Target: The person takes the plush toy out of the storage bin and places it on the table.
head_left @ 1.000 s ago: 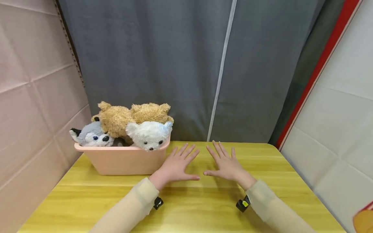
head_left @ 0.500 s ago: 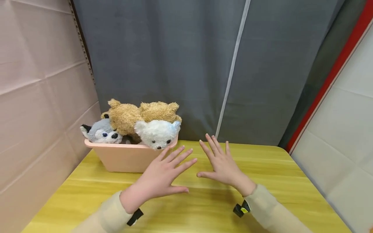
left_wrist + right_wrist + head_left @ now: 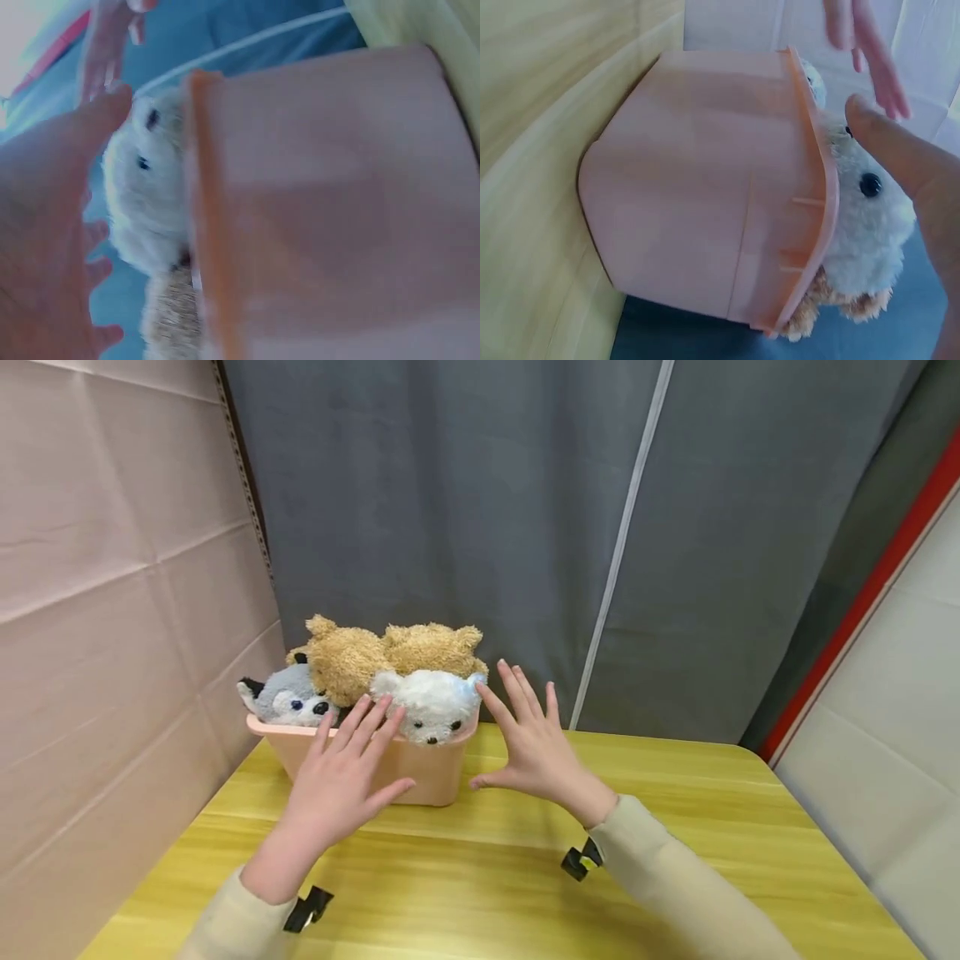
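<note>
A pink plastic bin [image 3: 431, 772] full of plush toys stands at the table's back left. My left hand [image 3: 333, 789] hovers before the bin's front with its fingers spread, overlapping the rim in the head view. My right hand [image 3: 536, 747] is spread near the bin's right end, fingertips beside the ear of a white plush bear [image 3: 427, 697]. That bear leans over the front rim. A grey husky plush [image 3: 288, 697] peeks out at the left. Behind them lie two tan curly plush toys [image 3: 431, 647]. Neither hand holds anything.
The bin rests on a yellow wood-grain table [image 3: 480, 877]. A dark grey curtain [image 3: 465, 510] hangs behind the table. Pale cloth walls, a pinkish one [image 3: 112, 610] at left and a white one [image 3: 900, 718] at right, flank it.
Both hands have moved left toward the bin, the left one now before its front and the right one near its right end. The head view has shifted, so the bin sits farther right in it.
</note>
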A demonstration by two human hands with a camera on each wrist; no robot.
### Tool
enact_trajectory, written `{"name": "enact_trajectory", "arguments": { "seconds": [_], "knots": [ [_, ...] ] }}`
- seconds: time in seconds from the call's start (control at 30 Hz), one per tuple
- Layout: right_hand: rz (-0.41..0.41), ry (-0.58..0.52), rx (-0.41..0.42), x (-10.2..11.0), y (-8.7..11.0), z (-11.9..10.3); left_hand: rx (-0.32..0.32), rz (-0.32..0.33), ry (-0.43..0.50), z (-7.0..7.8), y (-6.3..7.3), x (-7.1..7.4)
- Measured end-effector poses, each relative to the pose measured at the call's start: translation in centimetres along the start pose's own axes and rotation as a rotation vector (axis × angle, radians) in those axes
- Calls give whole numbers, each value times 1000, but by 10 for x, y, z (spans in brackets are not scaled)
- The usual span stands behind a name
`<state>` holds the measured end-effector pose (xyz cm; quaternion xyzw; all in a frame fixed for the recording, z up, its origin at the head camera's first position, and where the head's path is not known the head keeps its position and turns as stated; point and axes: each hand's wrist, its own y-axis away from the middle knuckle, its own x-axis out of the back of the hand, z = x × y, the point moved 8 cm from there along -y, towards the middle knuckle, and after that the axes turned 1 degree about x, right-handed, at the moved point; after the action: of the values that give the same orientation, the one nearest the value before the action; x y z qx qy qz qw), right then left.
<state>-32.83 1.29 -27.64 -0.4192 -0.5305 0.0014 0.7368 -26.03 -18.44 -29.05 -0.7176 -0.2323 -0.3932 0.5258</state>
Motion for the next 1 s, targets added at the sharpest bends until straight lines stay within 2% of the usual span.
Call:
{"name": "enact_trajectory", "arguments": {
  "seconds": [0.17,0.3,0.4,0.47,0.67,0.8,1.0],
  "knots": [
    [100,-11,58,-12,-16,-11,80,-59,-26,-19,4,-28],
    [113,7,75,-25,-22,-17,104,-96,-17,-25,6,-51],
    [108,23,78,-33,-25,-19,100,-86,-7,-26,7,-61],
    [110,39,87,-37,-28,-20,98,-55,1,-27,6,-64],
    [151,83,123,-40,-44,-23,81,58,18,-27,0,-59],
    [159,75,122,-40,-53,-24,83,90,39,-30,-6,-58],
    [143,1,111,-45,-63,-25,136,126,108,-42,-7,-56]
  ]
}}
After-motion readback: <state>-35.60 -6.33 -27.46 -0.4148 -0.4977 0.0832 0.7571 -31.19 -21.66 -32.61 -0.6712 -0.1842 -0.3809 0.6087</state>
